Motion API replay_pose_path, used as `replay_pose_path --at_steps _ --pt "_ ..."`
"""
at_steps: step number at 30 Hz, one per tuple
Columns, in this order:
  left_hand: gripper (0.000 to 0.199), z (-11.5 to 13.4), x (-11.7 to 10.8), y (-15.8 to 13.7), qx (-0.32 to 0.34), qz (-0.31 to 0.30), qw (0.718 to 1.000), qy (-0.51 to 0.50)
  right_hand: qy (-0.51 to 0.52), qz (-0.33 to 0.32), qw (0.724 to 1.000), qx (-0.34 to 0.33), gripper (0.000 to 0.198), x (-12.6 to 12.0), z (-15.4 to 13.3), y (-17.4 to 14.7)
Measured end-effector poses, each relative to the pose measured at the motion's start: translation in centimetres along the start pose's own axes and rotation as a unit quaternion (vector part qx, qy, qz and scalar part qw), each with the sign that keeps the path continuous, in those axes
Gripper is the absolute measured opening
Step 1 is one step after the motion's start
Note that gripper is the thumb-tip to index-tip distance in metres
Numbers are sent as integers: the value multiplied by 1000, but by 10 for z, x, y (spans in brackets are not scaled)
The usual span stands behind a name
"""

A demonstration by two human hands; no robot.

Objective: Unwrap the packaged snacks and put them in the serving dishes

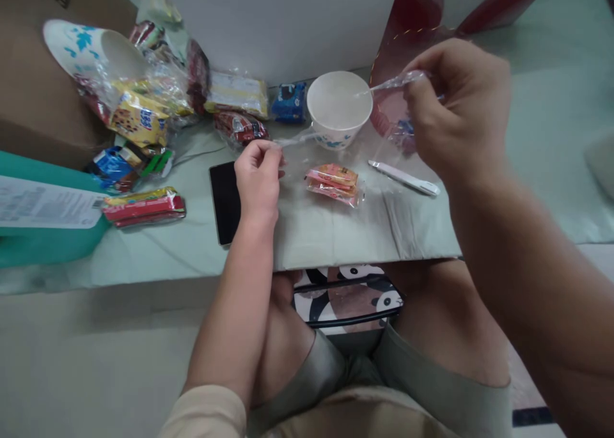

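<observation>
My left hand is closed in a pinch on one end of thin clear plastic film. Higher up, my right hand pinches another part of it, bunched between thumb and fingers. The transparent middle is hard to trace, so I cannot tell its full shape. Between my hands stands a white paper cup with blue leaf prints, upright. Just in front of it lies a pink wrapped snack pack. A white box cutter rests below my right hand. My left wrist partly covers a black phone.
Wrapped snacks and a tipped paper cup are heaped at the left. A red snack pack lies by a teal container. A white box and a red bag stand behind.
</observation>
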State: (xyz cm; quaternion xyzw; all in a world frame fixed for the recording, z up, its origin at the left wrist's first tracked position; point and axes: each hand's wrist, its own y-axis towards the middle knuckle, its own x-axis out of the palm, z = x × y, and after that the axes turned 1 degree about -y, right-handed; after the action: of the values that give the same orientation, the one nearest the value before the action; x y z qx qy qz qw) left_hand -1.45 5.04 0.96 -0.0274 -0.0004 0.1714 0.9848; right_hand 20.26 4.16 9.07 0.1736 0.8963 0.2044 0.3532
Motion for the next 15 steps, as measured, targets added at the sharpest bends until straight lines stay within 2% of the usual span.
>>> replay_pose_path --at_steps 5,8,10,12,15 --pt "24 -1 -4 4 46 11 998 -44 0 19 1000 -6 22 -2 3 0" --pt "18 -1 -7 4 121 -28 991 -44 16 10 999 -30 18 -5 2 -4" --pt "24 -2 -8 3 172 -48 984 -21 30 -3 999 -42 12 -7 1 -11" --pt "33 -3 -8 1 187 -45 981 -15 32 -46 997 -45 8 -11 1 -24" --pt "38 -6 -7 1 155 -36 987 -25 15 -141 989 -47 22 -21 3 -52"
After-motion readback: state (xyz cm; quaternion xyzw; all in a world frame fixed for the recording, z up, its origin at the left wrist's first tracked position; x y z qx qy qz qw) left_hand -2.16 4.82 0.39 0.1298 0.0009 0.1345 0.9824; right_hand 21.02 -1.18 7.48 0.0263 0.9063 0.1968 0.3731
